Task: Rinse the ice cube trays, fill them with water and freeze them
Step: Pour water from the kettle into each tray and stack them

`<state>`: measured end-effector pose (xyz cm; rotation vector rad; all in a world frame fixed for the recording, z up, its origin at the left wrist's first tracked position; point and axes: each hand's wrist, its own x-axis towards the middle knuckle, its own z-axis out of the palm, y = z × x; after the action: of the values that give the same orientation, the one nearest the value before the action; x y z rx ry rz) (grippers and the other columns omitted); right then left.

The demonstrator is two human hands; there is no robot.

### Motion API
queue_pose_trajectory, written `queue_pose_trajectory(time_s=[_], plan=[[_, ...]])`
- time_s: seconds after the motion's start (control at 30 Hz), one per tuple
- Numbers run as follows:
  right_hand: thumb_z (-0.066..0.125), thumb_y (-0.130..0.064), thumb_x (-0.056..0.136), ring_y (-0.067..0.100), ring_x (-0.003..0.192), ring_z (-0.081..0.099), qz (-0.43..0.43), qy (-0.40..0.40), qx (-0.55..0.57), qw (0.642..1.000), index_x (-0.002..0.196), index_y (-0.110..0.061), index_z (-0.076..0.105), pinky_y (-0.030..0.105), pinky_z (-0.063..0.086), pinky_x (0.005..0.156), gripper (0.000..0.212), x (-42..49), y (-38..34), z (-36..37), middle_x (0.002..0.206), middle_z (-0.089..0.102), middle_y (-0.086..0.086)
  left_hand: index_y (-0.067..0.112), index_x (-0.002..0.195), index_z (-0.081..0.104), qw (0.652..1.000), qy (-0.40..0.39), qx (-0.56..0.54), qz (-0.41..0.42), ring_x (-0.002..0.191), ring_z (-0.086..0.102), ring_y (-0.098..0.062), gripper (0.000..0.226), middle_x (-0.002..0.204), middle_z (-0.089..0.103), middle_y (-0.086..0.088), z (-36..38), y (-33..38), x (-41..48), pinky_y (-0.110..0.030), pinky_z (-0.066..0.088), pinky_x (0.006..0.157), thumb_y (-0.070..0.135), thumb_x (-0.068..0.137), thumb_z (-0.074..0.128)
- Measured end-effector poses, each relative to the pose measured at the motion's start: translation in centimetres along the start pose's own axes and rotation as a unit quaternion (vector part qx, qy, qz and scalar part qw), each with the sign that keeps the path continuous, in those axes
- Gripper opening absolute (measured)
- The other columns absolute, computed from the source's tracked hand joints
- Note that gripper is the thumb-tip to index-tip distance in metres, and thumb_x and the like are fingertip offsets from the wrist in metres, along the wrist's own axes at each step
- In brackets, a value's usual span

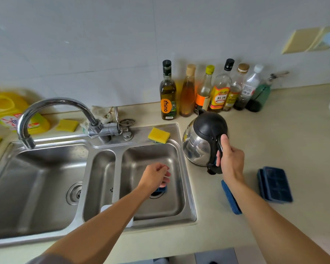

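Ice trays (276,184) are lying just right of my right grip (231,159), lengthwise away from me; it is clasping the kettle (198,147). Left grip (155,177): cannot tell.

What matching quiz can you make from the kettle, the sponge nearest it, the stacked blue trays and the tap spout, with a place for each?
Things: 1 kettle; 2 sponge; 3 stacked blue trays; 4 tap spout.
Places: A above the left basin; B on the counter, far right; C in the right hand; D on the sink rim.
Pairs: 1-C, 2-D, 3-B, 4-A.
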<state>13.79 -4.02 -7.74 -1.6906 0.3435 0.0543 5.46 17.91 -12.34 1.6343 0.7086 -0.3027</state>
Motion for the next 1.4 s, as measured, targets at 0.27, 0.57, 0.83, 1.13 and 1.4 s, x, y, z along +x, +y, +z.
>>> queue_pose_trajectory(time_s=[0.27, 0.57, 0.83, 1.13, 1.4], plan=[[0.061, -0.046, 0.098, 0.011, 0.038, 0.044, 0.027, -0.041, 0.007, 0.999, 0.058, -0.007, 0.054, 0.017, 0.039, 0.039, 0.056, -5.3, 1.2, -1.4, 0.045, 0.05, -0.001, 0.024, 0.112, 0.061, 0.998, 0.005, -0.051, 0.025, 0.109, 0.063, -0.021, 0.012, 0.106, 0.064, 0.002, 1.1, -1.1, -0.2, -0.044, 0.054, 0.098, 0.03, 0.106, 0.052], [0.062, -0.047, 0.096, 0.011, 0.04, 0.045, 0.012, -0.114, -0.045, 0.992, 0.058, -0.005, 0.055, 0.016, 0.039, 0.042, 0.058, -9.5, 0.8, -3.9, 0.045, 0.051, 0.0, 0.023, 0.121, 0.069, 0.981, -0.008, -0.195, -0.004, 0.106, 0.062, -0.019, 0.03, 0.118, 0.069, -0.004, 1.7, -4.0, -2.8, -0.037, 0.049, 0.096, 0.036, 0.107, 0.046], [0.067, -0.043, 0.094, 0.012, 0.041, 0.046, 0.013, -0.179, -0.077, 0.981, 0.058, -0.006, 0.059, 0.02, 0.038, 0.041, 0.052, -11.5, -0.5, -3.6, 0.051, 0.055, 0.002, 0.01, 0.114, 0.07, 0.97, -0.012, -0.239, -0.038, 0.112, 0.065, -0.036, 0.037, 0.111, 0.074, -0.015, 1.3, -7.4, -5.4, -0.041, 0.058, 0.087, 0.039, 0.104, 0.048], [0.069, -0.046, 0.092, 0.011, 0.04, 0.047, 0.009, -0.224, -0.123, 0.967, 0.044, -0.02, 0.059, 0.018, 0.038, 0.04, 0.055, -12.9, -1.6, -2.7, 0.051, 0.057, 0.001, 0.005, 0.102, 0.071, 0.963, -0.031, -0.265, -0.039, 0.102, 0.066, -0.033, 0.031, 0.111, 0.073, -0.02, 0.2, -9.9, -7.6, -0.048, 0.055, 0.096, 0.03, 0.096, 0.054], [0.068, -0.047, 0.092, 0.014, 0.041, 0.045, 0.005, -0.235, -0.142, 0.962, 0.044, -0.019, 0.057, 0.02, 0.037, 0.041, 0.057, -13.5, -2.2, -2.2, 0.051, 0.057, 0.002, 0.002, 0.108, 0.071, 0.953, -0.024, -0.294, -0.063, 0.105, 0.065, -0.036, 0.033, 0.114, 0.072, -0.022, 0.1, -10.8, -7.7, -0.049, 0.056, 0.094, 0.026, 0.102, 0.05]])
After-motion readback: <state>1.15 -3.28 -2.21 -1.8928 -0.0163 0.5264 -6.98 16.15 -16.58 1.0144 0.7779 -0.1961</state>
